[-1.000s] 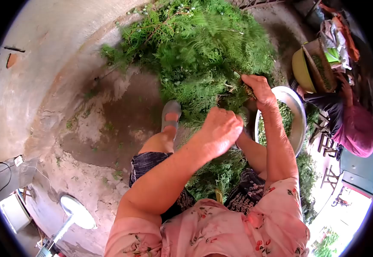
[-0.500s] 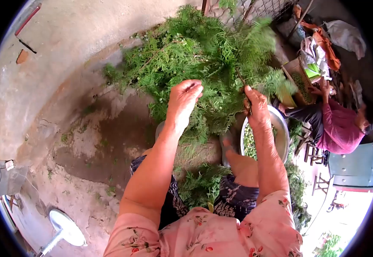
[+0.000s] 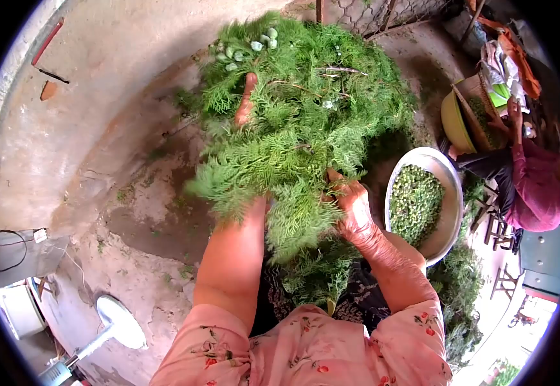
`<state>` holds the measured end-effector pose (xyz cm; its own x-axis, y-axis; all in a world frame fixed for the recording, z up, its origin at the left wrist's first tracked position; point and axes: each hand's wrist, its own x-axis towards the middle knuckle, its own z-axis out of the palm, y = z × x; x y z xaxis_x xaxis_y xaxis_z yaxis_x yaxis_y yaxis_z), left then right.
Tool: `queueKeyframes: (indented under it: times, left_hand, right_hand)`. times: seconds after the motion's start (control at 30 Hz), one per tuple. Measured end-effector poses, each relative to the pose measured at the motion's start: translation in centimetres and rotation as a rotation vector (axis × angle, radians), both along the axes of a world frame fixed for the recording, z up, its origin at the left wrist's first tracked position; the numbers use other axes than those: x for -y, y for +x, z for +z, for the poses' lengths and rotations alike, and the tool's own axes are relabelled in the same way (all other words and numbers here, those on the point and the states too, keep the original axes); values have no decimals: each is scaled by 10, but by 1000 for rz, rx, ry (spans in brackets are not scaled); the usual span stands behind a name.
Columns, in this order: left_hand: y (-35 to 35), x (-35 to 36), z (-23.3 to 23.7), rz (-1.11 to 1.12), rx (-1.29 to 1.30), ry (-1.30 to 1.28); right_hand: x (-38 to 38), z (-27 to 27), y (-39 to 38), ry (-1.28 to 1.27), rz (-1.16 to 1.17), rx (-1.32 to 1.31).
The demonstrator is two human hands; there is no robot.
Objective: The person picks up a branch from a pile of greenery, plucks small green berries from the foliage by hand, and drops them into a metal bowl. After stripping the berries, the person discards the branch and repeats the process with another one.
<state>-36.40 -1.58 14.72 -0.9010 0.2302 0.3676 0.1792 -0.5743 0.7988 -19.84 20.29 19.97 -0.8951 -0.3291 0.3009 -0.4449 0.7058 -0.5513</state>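
A leafy green evergreen branch (image 3: 293, 148) spreads in front of me, over a larger heap of cut sprigs. My right hand (image 3: 355, 204) is closed around the branch's near part, with leaves covering some of the fingers. Foliage hides most of my left hand (image 3: 246, 101); a stretched-out finger shows among the leaves at the upper left. Several pale green cones (image 3: 264, 42) sit above that hand. To the right of my right hand stands a metal basin (image 3: 455, 212) holding many small green cones (image 3: 415, 202).
At the right a person in a purple top (image 3: 537, 183) sits beside a yellow-green tub (image 3: 455, 122) and sacks (image 3: 502, 71). More cut greenery (image 3: 457, 302) lies near my right side. A white round-topped stand (image 3: 122, 321) is at lower left, and wire mesh (image 3: 363, 14) at the top.
My left hand has gone from a pinch above the heap to among the leaves farther forward. My right hand has come down and inward with the branch, which now covers my left wrist.
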Motion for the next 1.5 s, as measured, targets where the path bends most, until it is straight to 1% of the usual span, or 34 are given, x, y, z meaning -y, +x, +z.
queueKeyframes:
  times: [0.03,0.07,0.1,0.13,0.17,0.23,0.3,0.33,0.37,0.4,0.43,0.47,0.5,0.53,0.57,0.6,0.63,0.67,0.7,0.77,0.83,0.87,0.9,0.97,1.03,1.07,1.1,1.17,1.2,1.27,1.33,1.4,1.43,1.5]
  left_hand:
    - [-21,8,-15,-71,-196,-105]
    - [-42,16,-31,-137,-434,-206]
    - [-61,22,-43,-181,-656,-298]
    - [-72,27,-51,-222,-813,-356]
    - [-67,24,-46,-228,-814,-358]
    - [-33,14,-16,-291,-418,-241]
    - [9,1,22,-349,-19,-120]
    - [23,-6,36,-374,179,-59]
    - [28,-11,42,-397,377,0]
    - [20,-16,33,-116,59,-261]
    - [21,-16,24,-123,57,-262]
    - [34,-24,43,-78,333,-263]
    - [44,-32,62,-32,612,-261]
    - [46,-42,77,-130,875,-108]
    - [45,-44,75,-135,873,-110]
    - [43,-45,71,-244,884,27]
    - [42,-47,69,-354,896,163]
    - [46,-52,87,-179,966,-61]
    - [45,-53,80,-185,969,-66]
    - [40,-55,58,-282,874,189]
    - [57,-73,86,-326,867,149]
    - [62,-78,98,-238,919,66]
    - [64,-80,102,-146,969,-17]
    - [64,-80,94,-154,989,-5]
    - [69,-77,98,-53,916,-381]
    - [65,-75,99,-200,946,-204]
    - [66,-77,99,-201,950,-205]
    - [69,-85,103,-103,1038,-127]
    - [67,-82,100,-105,1041,-128]
    - [60,-75,93,-236,1149,-176]
    - [62,-75,91,-219,1124,-173]
    - [69,-79,99,-206,1099,-171]
    - [77,-85,110,-209,1089,-107]
    - [78,-89,112,-215,1077,-44]
  right_hand:
    - [-3,-2,0,-32,57,30]
    - [-4,11,0,61,85,198]
    - [-7,14,1,58,78,196]
    - [-9,16,3,-7,83,280]
    - [-12,17,4,-72,89,361]
    - [-27,12,1,-83,95,336]
    - [-45,7,-1,-334,-76,492]
    - [-53,18,-4,-304,-39,350]
    - [-57,34,-4,-410,-136,561]
    - [-64,39,-5,-394,-121,535]
    - [-73,41,-6,-379,-105,508]
    - [-84,39,-8,-209,-107,398]
    - [-93,29,-10,-320,-167,353]
    - [-94,36,-10,-335,-302,364]
    - [-94,48,-11,-350,-434,371]
    - [-86,56,-14,-397,-636,237]
    - [-81,62,-16,-543,-656,117]
    - [-72,67,-17,-566,-630,39]
    - [-61,68,-19,-589,-603,-37]
    - [-49,53,-27,-491,-446,-142]
    - [-33,58,-31,-451,-345,-96]
    - [-30,55,-33,-410,-333,-88]
    - [-27,52,-35,-369,-318,-77]
    - [-25,47,-37,-328,-321,-52]
    - [-26,47,-38,-416,-293,-92]
    - [-27,45,-41,-391,-268,-112]
    - [-28,44,-41,-392,-270,-108]
    - [-31,43,-39,-395,-273,-48]
    - [-32,41,-39,-404,-268,-64]
    - [-33,40,-40,-393,-285,-64]
    - [-34,37,-40,-386,-303,-62]
    - [-35,34,-39,-561,-332,-2]
    - [-36,36,-38,-560,-334,-3]
    - [-37,45,-36,-1092,-374,476]
